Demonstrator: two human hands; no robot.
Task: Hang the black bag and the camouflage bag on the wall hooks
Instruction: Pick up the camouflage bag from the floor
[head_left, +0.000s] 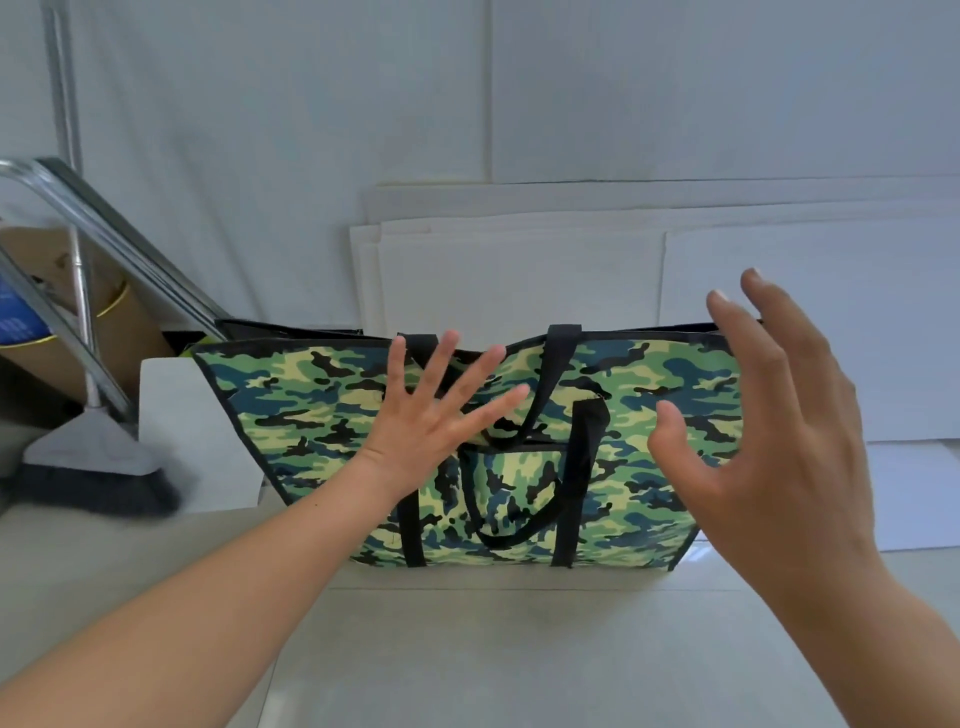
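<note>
A wide camouflage bag with black trim stands upright on the pale floor, leaning toward the wall. Its black handles droop down over the front. Behind it only a thin black edge shows, the black bag, mostly hidden. My left hand is spread flat in front of the bag's upper middle, fingers apart and holding nothing. My right hand hovers open near the bag's right top corner, closer to the camera, fingers curved and apart. No wall hooks are in view.
White boards lean against the wall behind the bags. At the left stand a metal stepladder, a grey broom, a cardboard box and a white panel.
</note>
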